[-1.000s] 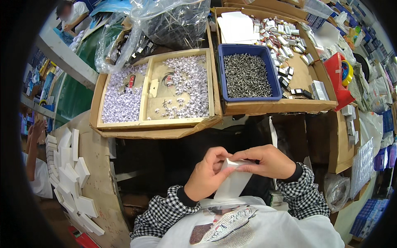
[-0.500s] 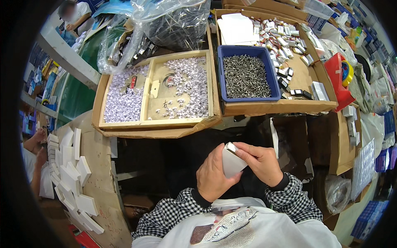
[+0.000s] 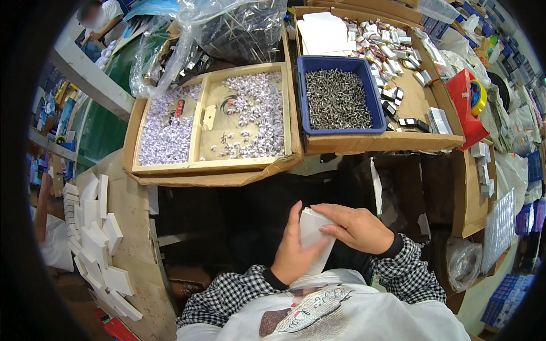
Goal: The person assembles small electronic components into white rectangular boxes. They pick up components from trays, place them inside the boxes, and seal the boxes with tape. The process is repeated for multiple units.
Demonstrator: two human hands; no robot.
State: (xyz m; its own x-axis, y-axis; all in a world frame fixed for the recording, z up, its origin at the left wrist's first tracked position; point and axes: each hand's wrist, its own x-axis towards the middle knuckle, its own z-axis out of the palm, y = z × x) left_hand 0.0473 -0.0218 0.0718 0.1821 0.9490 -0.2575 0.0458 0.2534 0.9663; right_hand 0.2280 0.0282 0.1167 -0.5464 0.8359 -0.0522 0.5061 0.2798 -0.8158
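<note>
A small white cardboard box (image 3: 311, 227) stands tilted between my hands in front of my chest. My left hand (image 3: 293, 253) is wrapped round its left side and lower part, the thumb lying across the front. From the right, my right hand (image 3: 363, 229) grips the upper end, fingers over the top edge and thumb against the near face. The top looks covered now. What is inside the box is hidden.
Ahead lie a divided wooden tray (image 3: 198, 139) of small white parts and a blue bin (image 3: 380, 113) of metal pieces. A cardboard tray (image 3: 412, 143) holds small wired batteries. White boxes (image 3: 98, 241) are piled at left. A red tape dispenser (image 3: 459, 94) sits at right. Another person works far left.
The gap at the box's top has closed under my right hand. The box has turned more upright, and my right hand now lies flatter over its upper end.
</note>
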